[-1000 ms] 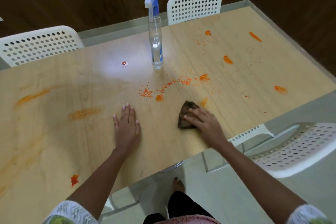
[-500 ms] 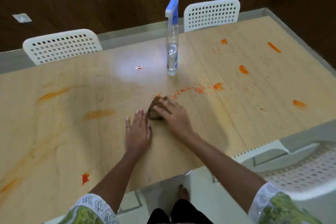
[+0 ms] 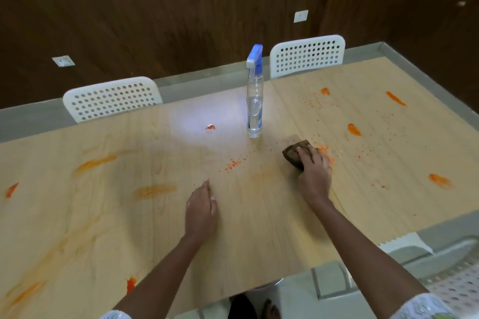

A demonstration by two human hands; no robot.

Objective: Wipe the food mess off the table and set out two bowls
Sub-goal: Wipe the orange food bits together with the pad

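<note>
The light wooden table is marked with orange smears and scattered orange crumbs. My right hand holds a dark brown cloth down on the table just right of the spray bottle, its fingers curved over the cloth's top. More crumbs lie right beside that hand. My left hand rests on the table at the centre front, fingers together and holding nothing. Fainter smeared streaks run across the table's left half.
A clear spray bottle with a blue trigger stands upright mid-table, close to the cloth. Two white perforated chairs stand at the far side. Another white chair is at the near right corner, and a dark wood-panelled wall is behind.
My right hand slid the cloth left to the left hand, then back right and further away, past the spray bottle. The crumb trail is thinner. My left hand turned onto its edge.
</note>
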